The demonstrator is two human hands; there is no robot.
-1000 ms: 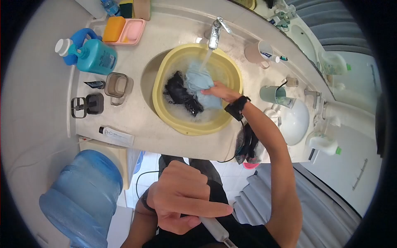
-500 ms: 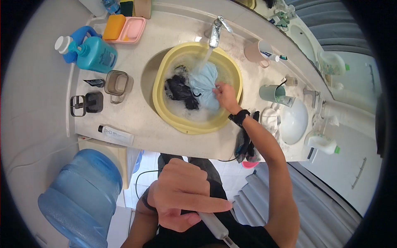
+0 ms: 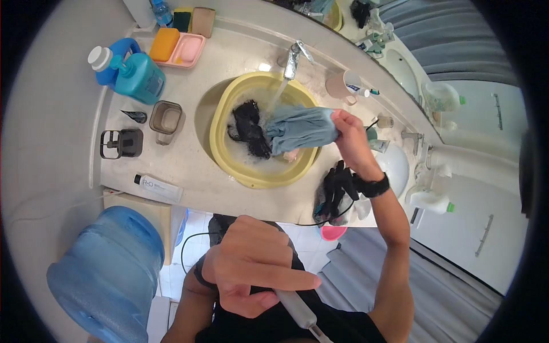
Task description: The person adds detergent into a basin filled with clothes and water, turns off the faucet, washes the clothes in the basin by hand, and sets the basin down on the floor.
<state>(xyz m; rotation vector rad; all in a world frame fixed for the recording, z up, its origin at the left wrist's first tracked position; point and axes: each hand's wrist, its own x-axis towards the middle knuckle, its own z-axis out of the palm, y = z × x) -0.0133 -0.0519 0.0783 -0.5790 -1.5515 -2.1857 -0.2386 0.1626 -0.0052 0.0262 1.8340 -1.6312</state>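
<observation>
A yellow plastic basin (image 3: 216, 123) stands in the sink with soapy water and a soaked black garment (image 3: 249, 128) inside. My right hand (image 3: 353, 140) grips one end of a blue-grey cloth (image 3: 300, 130), lifted over the basin's right side with its other end hanging toward the suds. A small pinkish item (image 3: 291, 154) peeks out below the cloth. Close to the camera, my left hand (image 3: 251, 266) is closed around a pale grey cylindrical handle (image 3: 297, 308) with a thin metallic neck; its far end leaves the view. Water runs from the chrome faucet (image 3: 291, 62) into the basin.
On the left are a teal pump bottle (image 3: 140, 80), a pink soap dish (image 3: 191, 60), a clear brown cup (image 3: 166, 118) and a white tube (image 3: 160, 187). Black gloves (image 3: 337, 188) lie at the right front edge. A large water jug (image 3: 108, 263) stands lower left.
My right hand has risen and moved right, pulling the blue cloth up from the water and stretching it sideways. The view has shifted slightly. My left hand keeps its hold.
</observation>
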